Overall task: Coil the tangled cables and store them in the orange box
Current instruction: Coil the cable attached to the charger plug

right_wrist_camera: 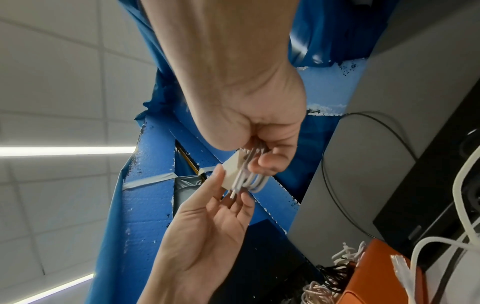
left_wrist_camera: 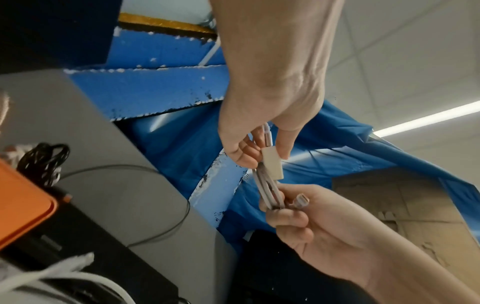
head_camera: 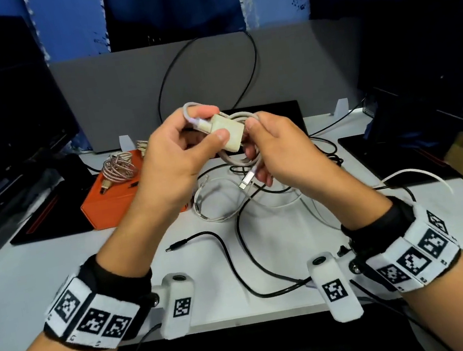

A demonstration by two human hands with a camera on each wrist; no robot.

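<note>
Both hands are raised above the table's middle. My left hand [head_camera: 209, 125] pinches a cream charger block [head_camera: 231, 138] between thumb and fingers, with a grey-white cable plugged into it. My right hand [head_camera: 253, 142] grips the coiled loops of that cable [head_camera: 232, 158], and the loose USB plug [head_camera: 247, 180] hangs below the fingers. In the left wrist view the charger block [left_wrist_camera: 272, 164] sits just above the cable coil [left_wrist_camera: 267, 191]. The right wrist view shows the cable loops [right_wrist_camera: 250, 178] bunched beside the charger block [right_wrist_camera: 231, 172]. The orange box [head_camera: 115, 200] sits at left, with a braided coil [head_camera: 119, 168] on it.
A loose white cable [head_camera: 222, 206] and a black cable with a barrel plug [head_camera: 176, 246] tangle on the white table [head_camera: 59, 274] under my hands. Another white cable [head_camera: 420, 174] arcs at right. A grey divider [head_camera: 124, 101] stands behind, dark monitors at both sides.
</note>
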